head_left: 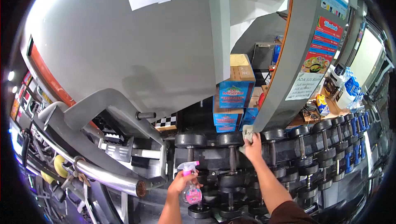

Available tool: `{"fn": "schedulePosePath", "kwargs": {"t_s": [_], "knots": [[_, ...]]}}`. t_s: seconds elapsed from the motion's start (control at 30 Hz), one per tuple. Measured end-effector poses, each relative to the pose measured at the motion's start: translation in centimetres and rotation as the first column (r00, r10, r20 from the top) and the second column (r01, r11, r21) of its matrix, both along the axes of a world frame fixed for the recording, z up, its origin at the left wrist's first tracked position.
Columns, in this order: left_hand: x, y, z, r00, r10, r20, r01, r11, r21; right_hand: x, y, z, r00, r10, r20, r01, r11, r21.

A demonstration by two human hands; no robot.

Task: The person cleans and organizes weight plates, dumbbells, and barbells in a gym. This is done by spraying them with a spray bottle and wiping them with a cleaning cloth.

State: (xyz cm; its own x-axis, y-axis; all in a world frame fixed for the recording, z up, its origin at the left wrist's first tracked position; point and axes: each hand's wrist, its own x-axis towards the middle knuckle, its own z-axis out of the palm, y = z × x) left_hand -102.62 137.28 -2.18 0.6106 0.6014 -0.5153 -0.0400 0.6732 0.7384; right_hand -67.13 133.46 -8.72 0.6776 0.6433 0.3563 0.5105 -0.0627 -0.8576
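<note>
My left hand (pixel 181 182) is closed around a clear spray bottle (pixel 192 194) with a pink and white trigger head, held upright in front of the dumbbell rack. My right hand (pixel 253 145) reaches farther forward and grips a pale cloth (pixel 247 131). The cloth lies at the rack's back edge, between a black dumbbell (pixel 231 140) on its left and another dumbbell (pixel 273 135) on its right. Part of the cloth is hidden by my fingers.
Several more dumbbells (pixel 302 145) line the rack to the right. Behind it stand stacked blue water cartons (pixel 234 94) and a grey pillar (pixel 280 100) with posters. At left is a gym machine with a thick metal bar (pixel 111 180). A grey wall (pixel 136 50) rises ahead.
</note>
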Motion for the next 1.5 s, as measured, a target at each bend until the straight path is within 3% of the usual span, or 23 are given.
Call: {"fn": "schedulePosePath", "kwargs": {"t_s": [0.03, 0.1, 0.17, 0.23, 0.33, 0.43, 0.47, 0.57, 0.6, 0.7, 0.77, 0.8, 0.83, 0.87, 0.93, 1.03, 1.13, 1.23, 1.33, 1.4, 1.43, 1.5], "knots": [[0.0, -0.2, 0.1, 1.000, 0.015, 0.003, -0.015, 1.000, -0.011, -1.7, -0.1, 0.6, 0.991, -0.078, 0.112, 0.075, 0.997, 0.028], [0.1, -0.2, -0.1, 0.999, 0.032, 0.024, -0.032, 0.999, 0.010, -4.2, -0.2, 3.3, 0.916, -0.011, 0.402, 0.037, 0.998, -0.057], [0.2, -0.5, -0.2, 0.998, 0.067, 0.014, -0.067, 0.998, -0.005, -5.0, 1.0, 4.5, 0.811, 0.051, 0.583, -0.037, 0.999, -0.036], [0.1, -0.6, -0.3, 0.997, 0.077, 0.016, -0.077, 0.997, -0.005, -6.5, 1.2, 8.0, 0.701, 0.262, 0.663, -0.100, 0.957, -0.273], [0.3, -0.6, -0.5, 0.997, 0.079, -0.010, -0.079, 0.997, 0.018, -7.7, 3.6, 8.2, 0.432, 0.551, 0.714, -0.183, 0.829, -0.528], [0.5, -1.1, -0.1, 0.994, 0.093, -0.049, -0.090, 0.995, 0.048, -7.9, 5.2, 8.0, 0.264, 0.653, 0.710, -0.224, 0.758, -0.613], [0.5, -1.0, 0.2, 0.993, 0.101, -0.062, -0.098, 0.993, 0.059, -7.6, 5.2, 7.9, 0.279, 0.646, 0.710, -0.253, 0.763, -0.595], [0.5, -1.7, 0.3, 0.989, 0.129, -0.074, -0.123, 0.989, 0.085, -4.9, 3.4, 8.6, 0.533, 0.504, 0.679, -0.282, 0.863, -0.419], [0.4, -1.9, 0.2, 0.987, 0.154, -0.053, -0.152, 0.987, 0.048, -3.5, 2.5, 8.8, 0.653, 0.413, 0.634, -0.217, 0.905, -0.366], [0.3, -1.9, -0.1, 0.984, 0.176, -0.015, -0.175, 0.984, 0.036, 2.0, 1.2, 3.9, 0.913, 0.077, 0.401, -0.011, 0.986, -0.164], [0.5, -2.1, 0.2, 0.984, 0.177, -0.025, -0.176, 0.984, 0.041, 1.3, 0.9, 2.1, 0.973, 0.066, 0.219, -0.051, 0.996, -0.077], [0.7, -1.7, 0.3, 0.984, 0.174, -0.029, -0.173, 0.984, 0.052, 0.9, 1.3, 1.9, 0.990, 0.062, 0.125, -0.060, 0.998, -0.023], [0.9, -1.3, 0.2, 0.984, 0.179, -0.008, -0.178, 0.983, 0.050, -1.8, 1.5, 3.5, 0.940, -0.039, 0.339, 0.033, 0.999, 0.024], [0.7, -1.6, 0.0, 0.983, 0.185, 0.005, -0.185, 0.982, 0.038, -3.6, 1.4, 5.3, 0.911, 0.074, 0.405, -0.052, 0.996, -0.066], [0.7, -1.6, 0.3, 0.985, 0.173, -0.026, -0.171, 0.983, 0.072, -7.5, 2.0, 7.6, 0.730, 0.308, 0.610, -0.176, 0.947, -0.268], [0.8, -1.7, 0.2, 0.981, 0.183, -0.056, -0.178, 0.980, 0.093, -10.2, 5.3, 7.6, 0.527, 0.500, 0.688, -0.068, 0.831, -0.552], [0.5, -1.6, -0.4, 0.981, 0.182, -0.065, -0.174, 0.978, 0.112, -10.3, 7.0, 6.1, 0.269, 0.598, 0.755, -0.094, 0.797, -0.597], [0.3, -1.6, -0.4, 0.982, 0.185, -0.031, -0.182, 0.980, 0.075, -7.7, 5.7, 7.4, 0.381, 0.639, 0.668, -0.227, 0.765, -0.603], [0.2, -1.8, -0.4, 0.979, 0.201, 0.027, -0.202, 0.979, 0.034, -4.2, 2.9, 8.8, 0.663, 0.344, 0.665, -0.130, 0.928, -0.350], [0.2, -1.5, -0.7, 0.982, 0.185, 0.020, -0.186, 0.982, 0.036, -1.9, 2.0, 7.5, 0.852, 0.161, 0.498, -0.064, 0.977, -0.206], [0.1, -1.5, -0.6, 0.983, 0.184, 0.024, -0.185, 0.983, 0.020, -0.6, 1.8, 4.9, 0.875, 0.065, 0.479, 0.032, 0.981, -0.192], [0.3, -1.2, -0.1, 0.983, 0.178, 0.039, -0.178, 0.984, -0.002, -1.1, 2.1, 3.0, 0.975, -0.151, 0.162, 0.172, 0.978, -0.121]]}}
